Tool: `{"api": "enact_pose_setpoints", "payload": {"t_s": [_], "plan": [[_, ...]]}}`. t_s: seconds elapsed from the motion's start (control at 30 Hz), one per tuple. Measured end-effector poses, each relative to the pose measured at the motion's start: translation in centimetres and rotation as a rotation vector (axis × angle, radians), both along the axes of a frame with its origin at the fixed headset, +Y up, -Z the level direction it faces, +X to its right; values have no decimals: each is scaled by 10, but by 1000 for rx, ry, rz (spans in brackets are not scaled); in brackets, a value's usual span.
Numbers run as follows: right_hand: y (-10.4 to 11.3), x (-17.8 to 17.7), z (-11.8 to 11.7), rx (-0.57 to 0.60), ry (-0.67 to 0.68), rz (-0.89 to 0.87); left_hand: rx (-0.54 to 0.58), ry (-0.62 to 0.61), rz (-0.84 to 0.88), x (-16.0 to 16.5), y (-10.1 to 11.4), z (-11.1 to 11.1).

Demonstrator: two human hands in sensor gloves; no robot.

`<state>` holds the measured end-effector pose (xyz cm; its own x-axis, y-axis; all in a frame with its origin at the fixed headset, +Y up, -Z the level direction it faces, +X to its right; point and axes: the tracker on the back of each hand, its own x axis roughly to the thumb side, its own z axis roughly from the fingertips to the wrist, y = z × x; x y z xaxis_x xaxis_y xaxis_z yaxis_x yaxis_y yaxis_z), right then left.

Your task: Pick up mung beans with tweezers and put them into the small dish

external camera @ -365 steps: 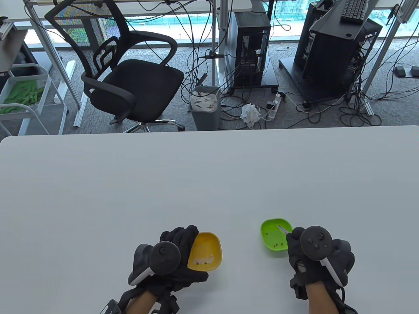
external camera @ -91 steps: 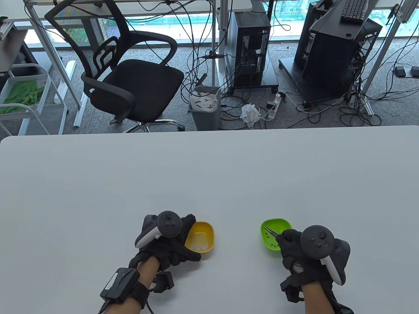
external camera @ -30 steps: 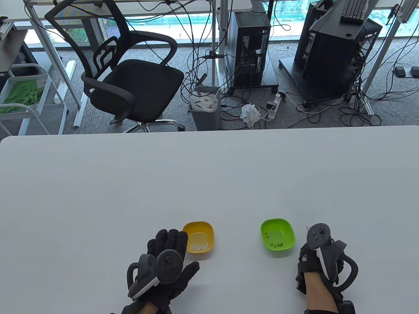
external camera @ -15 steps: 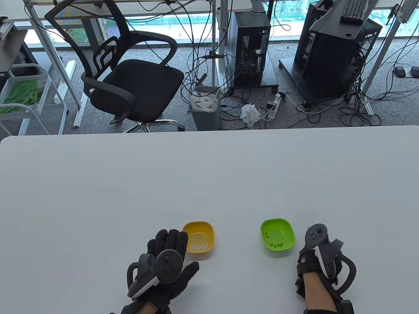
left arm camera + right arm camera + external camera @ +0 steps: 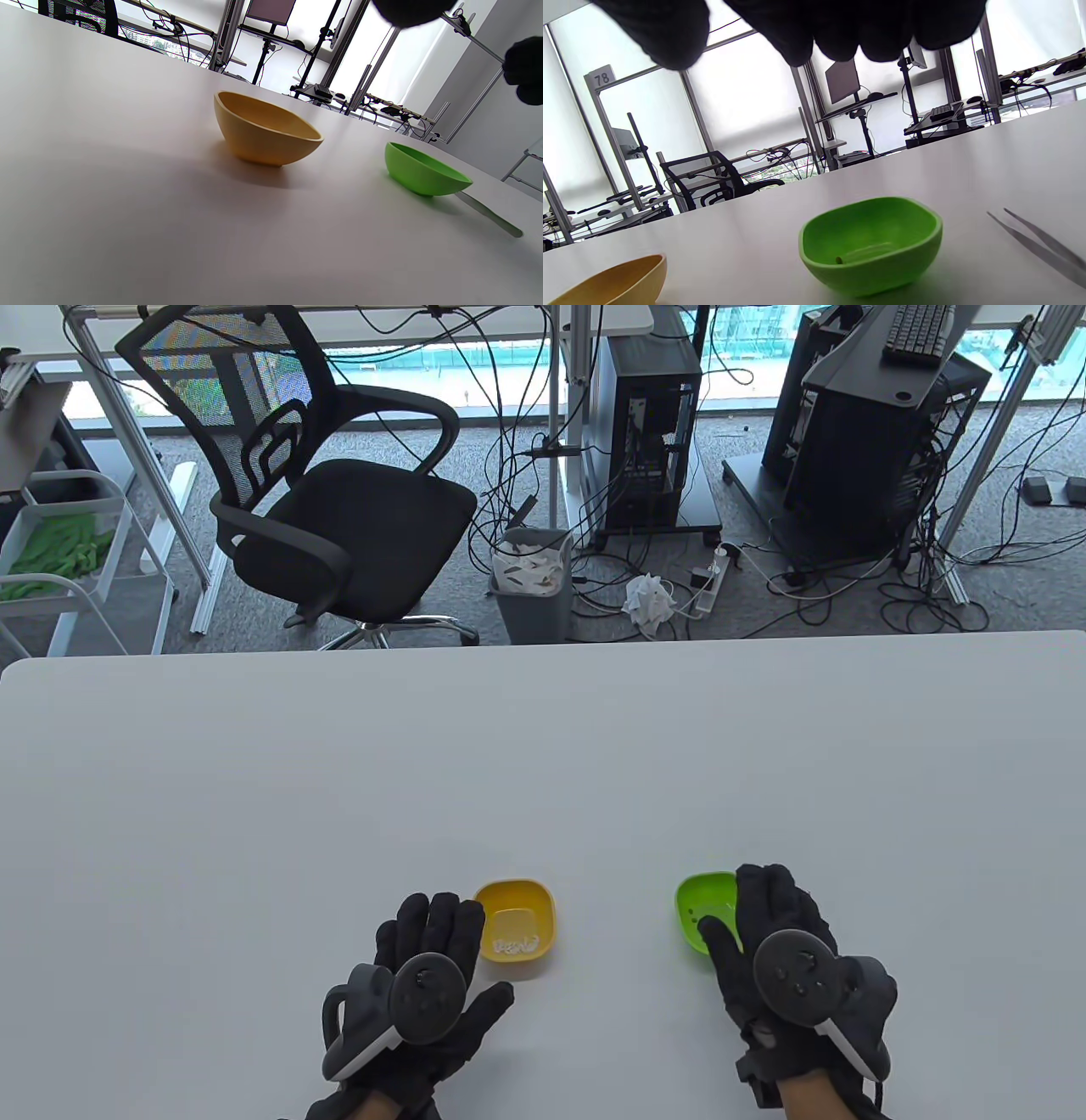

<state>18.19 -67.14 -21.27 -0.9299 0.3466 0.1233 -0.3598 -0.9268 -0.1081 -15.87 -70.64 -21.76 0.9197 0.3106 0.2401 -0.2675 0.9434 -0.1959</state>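
Observation:
A green dish (image 5: 701, 899) and a yellow dish (image 5: 543, 899) stand near the table's front edge. My right hand (image 5: 768, 909) is open, palm down with fingers stretched, over the green dish's right half, hiding most of its dark mung beans. The metal tweezers (image 5: 1067, 272) lie on the table to the right of the green dish (image 5: 869, 267); they also show in the left wrist view (image 5: 490, 215). No hand holds them. My left hand (image 5: 428, 937) lies open and flat, its fingertips beside the yellow dish's left rim. The yellow dish holds small white pieces (image 5: 517, 942).
The white table (image 5: 543, 746) stretches far beyond the dishes. The two dishes stand about a hand's width apart. Behind the table's far edge are an office chair (image 5: 339, 500), a bin (image 5: 530, 581) and computer towers on the floor.
My right hand has turned palm down and moved forward and left, from beside the green dish to over its right half. My left hand has barely shifted. The dishes have not moved.

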Motion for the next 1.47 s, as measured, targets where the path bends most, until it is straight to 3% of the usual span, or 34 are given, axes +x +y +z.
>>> {"api": "enact_pose_setpoints", "payload": {"t_s": [0.13, 0.3, 1.47], "plan": [[-17, -13, 7, -47, 177, 69, 12, -9, -8, 2, 0, 2], [-22, -17, 5, -56, 253, 49, 10, -16, -16, 3, 0, 2], [-27, -21, 4, -86, 273, -16, 5, -33, -34, 8, -2, 3]]}}
